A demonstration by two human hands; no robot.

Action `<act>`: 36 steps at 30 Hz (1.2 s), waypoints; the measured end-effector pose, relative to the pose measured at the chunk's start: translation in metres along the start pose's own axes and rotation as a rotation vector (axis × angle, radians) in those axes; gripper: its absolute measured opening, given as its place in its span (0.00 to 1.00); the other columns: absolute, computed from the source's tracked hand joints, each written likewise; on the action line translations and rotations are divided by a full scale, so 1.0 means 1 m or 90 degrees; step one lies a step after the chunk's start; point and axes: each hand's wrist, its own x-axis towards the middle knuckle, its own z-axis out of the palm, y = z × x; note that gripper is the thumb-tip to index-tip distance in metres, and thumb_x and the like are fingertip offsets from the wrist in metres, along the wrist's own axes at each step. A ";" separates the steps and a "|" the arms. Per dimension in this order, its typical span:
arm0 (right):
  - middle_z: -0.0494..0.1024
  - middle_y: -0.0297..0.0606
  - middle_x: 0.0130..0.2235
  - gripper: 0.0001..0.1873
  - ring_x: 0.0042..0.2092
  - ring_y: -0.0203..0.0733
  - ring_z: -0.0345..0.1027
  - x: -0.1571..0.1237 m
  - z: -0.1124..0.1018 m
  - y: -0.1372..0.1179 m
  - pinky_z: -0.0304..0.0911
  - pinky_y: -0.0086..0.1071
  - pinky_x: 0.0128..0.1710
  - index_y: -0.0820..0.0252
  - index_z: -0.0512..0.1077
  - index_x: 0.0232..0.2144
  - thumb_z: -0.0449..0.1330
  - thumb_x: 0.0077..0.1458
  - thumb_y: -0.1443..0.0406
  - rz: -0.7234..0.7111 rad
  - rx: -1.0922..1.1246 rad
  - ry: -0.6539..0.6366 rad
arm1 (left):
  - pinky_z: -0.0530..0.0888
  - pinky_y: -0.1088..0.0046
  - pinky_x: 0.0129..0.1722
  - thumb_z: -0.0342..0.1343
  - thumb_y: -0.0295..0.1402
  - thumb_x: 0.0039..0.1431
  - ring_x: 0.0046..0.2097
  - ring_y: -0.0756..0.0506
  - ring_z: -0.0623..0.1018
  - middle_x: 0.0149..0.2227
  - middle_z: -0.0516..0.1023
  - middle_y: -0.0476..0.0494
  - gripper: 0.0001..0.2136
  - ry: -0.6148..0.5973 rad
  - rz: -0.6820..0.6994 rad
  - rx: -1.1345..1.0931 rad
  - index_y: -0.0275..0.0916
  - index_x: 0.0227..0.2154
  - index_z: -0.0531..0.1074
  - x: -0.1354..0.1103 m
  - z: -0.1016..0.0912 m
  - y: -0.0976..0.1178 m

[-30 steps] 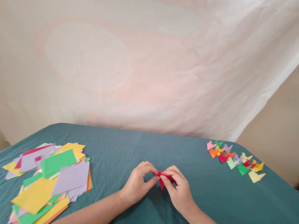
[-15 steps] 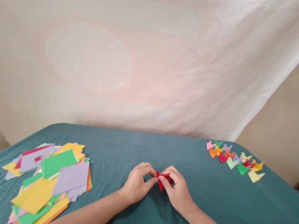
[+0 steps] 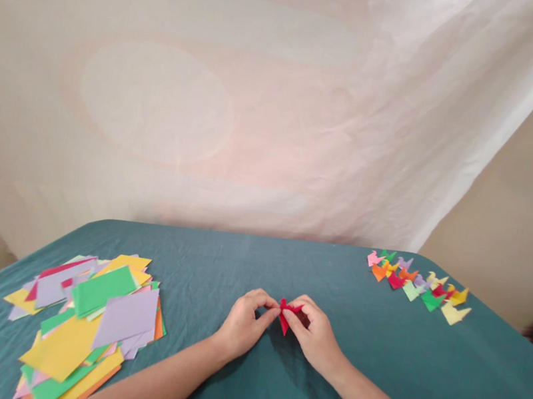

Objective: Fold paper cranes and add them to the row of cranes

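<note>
Both my hands meet over the middle of the teal tablecloth (image 3: 247,257). My left hand (image 3: 244,324) and my right hand (image 3: 314,334) each pinch one side of a small folded red paper piece (image 3: 285,313), thumb and fingertips closed on it. The piece is held just above the cloth, its lower point hanging down between the two hands. My forearms reach in from the bottom edge.
A loose pile of coloured paper squares (image 3: 85,319) lies at the left of the table. A cluster of several small folded paper figures (image 3: 417,286) in mixed colours sits at the far right corner. A pale sheet hangs behind the table.
Both hands and the red piece have shifted slightly to the left and closer together. The fold in the red paper looks tighter.
</note>
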 end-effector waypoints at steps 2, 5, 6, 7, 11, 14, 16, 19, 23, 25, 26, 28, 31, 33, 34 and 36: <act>0.68 0.35 0.31 0.10 0.32 0.36 0.63 0.000 0.000 0.001 0.59 0.29 0.32 0.60 0.69 0.27 0.53 0.57 0.62 0.003 0.007 0.002 | 0.66 0.74 0.39 0.49 0.33 0.60 0.36 0.49 0.72 0.31 0.73 0.47 0.09 -0.005 0.005 -0.008 0.39 0.31 0.73 0.000 -0.001 0.002; 0.68 0.34 0.30 0.11 0.31 0.36 0.63 0.000 -0.002 0.002 0.59 0.29 0.31 0.60 0.68 0.26 0.53 0.57 0.62 0.004 0.020 0.001 | 0.66 0.74 0.39 0.46 0.34 0.62 0.36 0.49 0.72 0.31 0.72 0.47 0.11 -0.011 0.003 -0.017 0.38 0.31 0.73 0.000 -0.002 0.004; 0.68 0.34 0.30 0.11 0.31 0.36 0.63 0.000 -0.002 0.002 0.59 0.29 0.31 0.60 0.68 0.26 0.53 0.57 0.62 0.004 0.022 -0.001 | 0.66 0.74 0.38 0.46 0.34 0.62 0.35 0.49 0.71 0.31 0.72 0.47 0.12 -0.012 0.001 -0.019 0.38 0.31 0.73 0.000 -0.002 0.004; 0.68 0.34 0.30 0.11 0.31 0.36 0.63 0.000 -0.003 0.002 0.59 0.29 0.31 0.60 0.68 0.25 0.54 0.57 0.62 0.004 0.024 -0.004 | 0.66 0.74 0.38 0.46 0.35 0.62 0.35 0.49 0.71 0.31 0.72 0.47 0.12 -0.014 -0.001 -0.019 0.38 0.31 0.73 0.000 -0.002 0.004; 0.68 0.35 0.30 0.11 0.31 0.36 0.63 0.001 -0.004 -0.001 0.59 0.29 0.32 0.60 0.69 0.25 0.54 0.57 0.62 0.009 0.025 -0.014 | 0.66 0.74 0.39 0.50 0.35 0.60 0.36 0.48 0.72 0.32 0.73 0.47 0.08 -0.009 -0.005 -0.020 0.38 0.31 0.72 -0.001 -0.001 0.003; 0.68 0.34 0.30 0.10 0.31 0.36 0.63 0.001 -0.003 -0.001 0.59 0.29 0.32 0.60 0.70 0.26 0.55 0.56 0.62 0.012 0.023 -0.027 | 0.66 0.74 0.38 0.52 0.35 0.58 0.36 0.48 0.72 0.31 0.73 0.47 0.07 0.002 -0.020 -0.009 0.38 0.29 0.72 -0.001 0.000 0.001; 0.68 0.34 0.30 0.10 0.31 0.36 0.63 0.001 -0.002 -0.001 0.59 0.29 0.31 0.60 0.70 0.27 0.54 0.56 0.61 0.019 0.026 -0.033 | 0.66 0.74 0.36 0.51 0.34 0.58 0.35 0.49 0.71 0.31 0.73 0.48 0.07 0.010 -0.027 -0.004 0.38 0.28 0.71 0.000 0.000 0.000; 0.67 0.34 0.30 0.11 0.30 0.35 0.62 0.001 -0.002 -0.001 0.58 0.28 0.29 0.60 0.69 0.27 0.53 0.57 0.60 0.029 0.028 -0.022 | 0.66 0.74 0.35 0.50 0.33 0.59 0.33 0.49 0.71 0.30 0.72 0.47 0.08 0.020 -0.031 0.001 0.37 0.28 0.70 0.001 0.000 -0.001; 0.66 0.33 0.28 0.12 0.29 0.35 0.61 0.001 -0.003 -0.002 0.57 0.28 0.28 0.60 0.68 0.25 0.53 0.57 0.60 0.019 0.004 -0.005 | 0.66 0.75 0.34 0.49 0.34 0.59 0.33 0.49 0.71 0.30 0.72 0.47 0.08 0.021 -0.031 0.008 0.37 0.28 0.70 0.002 -0.001 -0.002; 0.67 0.34 0.28 0.13 0.29 0.36 0.61 0.002 -0.004 -0.002 0.58 0.29 0.29 0.60 0.68 0.25 0.53 0.57 0.60 0.007 -0.009 0.002 | 0.67 0.75 0.35 0.50 0.34 0.59 0.33 0.49 0.71 0.30 0.73 0.47 0.08 0.018 -0.027 0.008 0.38 0.29 0.71 0.002 -0.001 -0.002; 0.67 0.34 0.29 0.13 0.29 0.36 0.61 0.002 -0.004 -0.003 0.58 0.29 0.29 0.60 0.68 0.24 0.53 0.57 0.60 0.001 -0.015 0.004 | 0.67 0.74 0.36 0.50 0.34 0.59 0.34 0.49 0.72 0.31 0.73 0.47 0.07 0.016 -0.023 0.007 0.38 0.29 0.71 0.001 -0.001 -0.002; 0.67 0.34 0.29 0.13 0.30 0.36 0.62 0.002 -0.005 -0.003 0.58 0.29 0.30 0.60 0.68 0.24 0.53 0.57 0.60 -0.010 -0.027 0.004 | 0.67 0.74 0.39 0.52 0.33 0.58 0.36 0.48 0.72 0.32 0.73 0.48 0.05 0.013 -0.009 0.005 0.39 0.30 0.72 0.001 -0.001 -0.002; 0.67 0.34 0.29 0.13 0.30 0.36 0.62 0.001 -0.004 -0.004 0.58 0.29 0.30 0.60 0.68 0.24 0.53 0.57 0.60 -0.018 -0.034 -0.006 | 0.66 0.73 0.40 0.53 0.32 0.57 0.37 0.48 0.72 0.32 0.74 0.48 0.05 0.011 0.002 0.020 0.39 0.29 0.71 0.001 -0.001 -0.001; 0.67 0.34 0.29 0.14 0.30 0.36 0.62 0.001 -0.004 -0.005 0.58 0.29 0.30 0.60 0.68 0.24 0.52 0.57 0.60 -0.021 -0.028 -0.007 | 0.66 0.73 0.39 0.52 0.32 0.57 0.37 0.48 0.72 0.31 0.73 0.48 0.06 0.009 -0.002 0.039 0.39 0.28 0.71 0.002 -0.001 -0.001; 0.67 0.35 0.29 0.14 0.30 0.36 0.62 0.001 -0.004 -0.005 0.58 0.29 0.30 0.60 0.68 0.24 0.52 0.58 0.60 -0.022 -0.021 -0.006 | 0.66 0.73 0.39 0.52 0.32 0.57 0.37 0.48 0.72 0.31 0.73 0.48 0.06 0.009 -0.006 0.045 0.39 0.27 0.71 0.002 -0.001 -0.001; 0.68 0.35 0.30 0.14 0.31 0.36 0.63 0.001 -0.005 -0.006 0.59 0.29 0.31 0.60 0.69 0.25 0.50 0.59 0.60 -0.024 -0.008 0.001 | 0.66 0.73 0.39 0.52 0.31 0.57 0.36 0.48 0.72 0.30 0.73 0.48 0.06 0.010 -0.014 0.053 0.38 0.27 0.71 0.003 -0.002 -0.002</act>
